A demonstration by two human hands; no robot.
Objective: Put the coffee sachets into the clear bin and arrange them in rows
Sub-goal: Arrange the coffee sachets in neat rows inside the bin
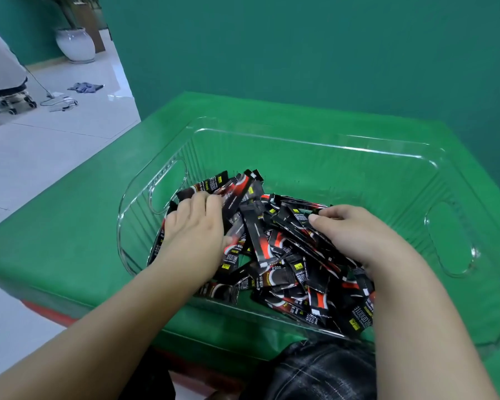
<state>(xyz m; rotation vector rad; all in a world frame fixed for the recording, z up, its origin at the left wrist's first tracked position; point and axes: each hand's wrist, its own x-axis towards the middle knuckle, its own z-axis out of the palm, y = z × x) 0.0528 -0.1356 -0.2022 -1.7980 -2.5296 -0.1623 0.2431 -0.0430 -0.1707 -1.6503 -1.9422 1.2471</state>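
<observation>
Both hands are working inside the clear bin point(315, 145), which is sitting on the green table point(70, 226). The coffee sachets point(274, 249) are lying in a loose, crisscrossed heap between and beneath the fingers, not in rows. The left hand point(195, 235) is lying palm-down on the heap's left side, its fingers curling over sachets at their tips. The right hand point(355, 235) is resting on the right side, thumb and curled fingers pinching sachets just beyond them. Sachets under both palms are hidden, and the print on them is too small to read.
</observation>
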